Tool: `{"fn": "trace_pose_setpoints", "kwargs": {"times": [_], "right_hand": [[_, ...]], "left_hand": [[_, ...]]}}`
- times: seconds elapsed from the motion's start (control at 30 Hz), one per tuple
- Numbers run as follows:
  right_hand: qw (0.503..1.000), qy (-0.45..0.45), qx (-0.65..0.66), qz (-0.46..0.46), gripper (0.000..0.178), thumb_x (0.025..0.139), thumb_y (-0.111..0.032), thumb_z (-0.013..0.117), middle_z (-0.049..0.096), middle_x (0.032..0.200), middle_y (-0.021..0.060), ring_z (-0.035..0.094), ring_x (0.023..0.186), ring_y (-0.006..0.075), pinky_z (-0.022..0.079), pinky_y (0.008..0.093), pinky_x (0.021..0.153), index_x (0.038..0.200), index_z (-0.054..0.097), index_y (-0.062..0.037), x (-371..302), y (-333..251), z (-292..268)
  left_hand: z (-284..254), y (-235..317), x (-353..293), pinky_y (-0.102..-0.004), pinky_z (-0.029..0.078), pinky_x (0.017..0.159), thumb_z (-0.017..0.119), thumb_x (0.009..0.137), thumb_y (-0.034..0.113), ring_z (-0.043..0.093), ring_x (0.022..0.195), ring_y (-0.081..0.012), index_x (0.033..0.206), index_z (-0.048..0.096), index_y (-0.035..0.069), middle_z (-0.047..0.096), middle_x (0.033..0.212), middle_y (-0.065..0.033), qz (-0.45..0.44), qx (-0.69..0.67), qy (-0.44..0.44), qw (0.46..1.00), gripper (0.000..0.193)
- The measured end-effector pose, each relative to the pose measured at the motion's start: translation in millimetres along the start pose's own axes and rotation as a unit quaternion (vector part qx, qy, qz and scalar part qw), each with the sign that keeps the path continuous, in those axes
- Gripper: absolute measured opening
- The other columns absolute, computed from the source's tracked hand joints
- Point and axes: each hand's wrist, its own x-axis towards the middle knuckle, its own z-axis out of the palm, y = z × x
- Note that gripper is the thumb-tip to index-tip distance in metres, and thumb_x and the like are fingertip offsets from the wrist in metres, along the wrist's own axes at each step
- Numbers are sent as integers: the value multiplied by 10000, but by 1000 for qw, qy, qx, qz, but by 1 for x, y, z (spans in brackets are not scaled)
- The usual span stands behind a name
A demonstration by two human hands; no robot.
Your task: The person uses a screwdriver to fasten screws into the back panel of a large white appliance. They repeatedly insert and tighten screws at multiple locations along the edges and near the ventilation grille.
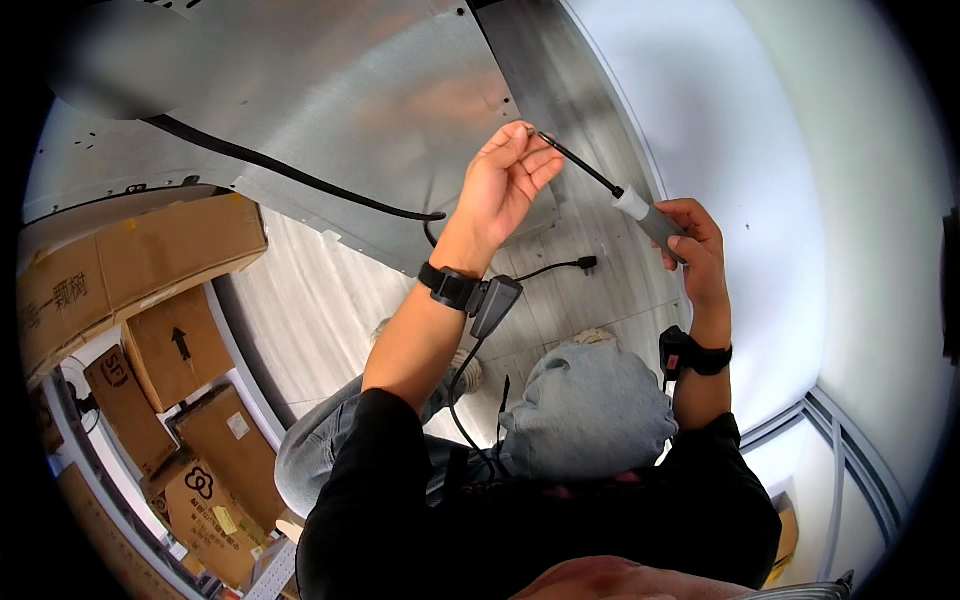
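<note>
My right hand (698, 248) is wrapped around the grey handle of a screwdriver (650, 222) that has a pale collar and a long dark shaft. Its shaft slants up and left, so the tip ends at the fingertips of my left hand (508, 182). There the left thumb and forefinger are pinched together beside the tip; whatever small thing they hold is too small to make out. The other left fingers are loosely curled. Just beyond the left hand is a large grey sheet-metal panel (350, 110), with small holes along its edge.
A black cable (290, 180) runs across the panel, and a black plug (586, 263) lies over the floor (310, 320). Cardboard boxes (185, 345) are stacked on a shelf at the left. A white wall (770, 200) rises close on the right.
</note>
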Motion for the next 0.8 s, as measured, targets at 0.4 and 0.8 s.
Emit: {"fn": "trace_pose_setpoints", "kwargs": {"times": [0.4,0.8], "right_hand": [[990,21,-140,-10,338,737,-29,485,587,793,35,468,605,73,398,226,540,1050,611,-40,-3,-32,6],[866,62,-420,-263,327,691,-3,557,600,800,107,580,649,224,457,296,594,1002,638,-65,-14,-106,48]], "left_hand": [[5,7,-1,-312,555,796,442,973,135,654,855,-214,945,544,34,634,919,-100,27,89,23,995,146],[52,31,-8,-301,554,732,424,973,134,628,814,-199,949,530,21,610,873,-93,32,145,117,982,157]]}}
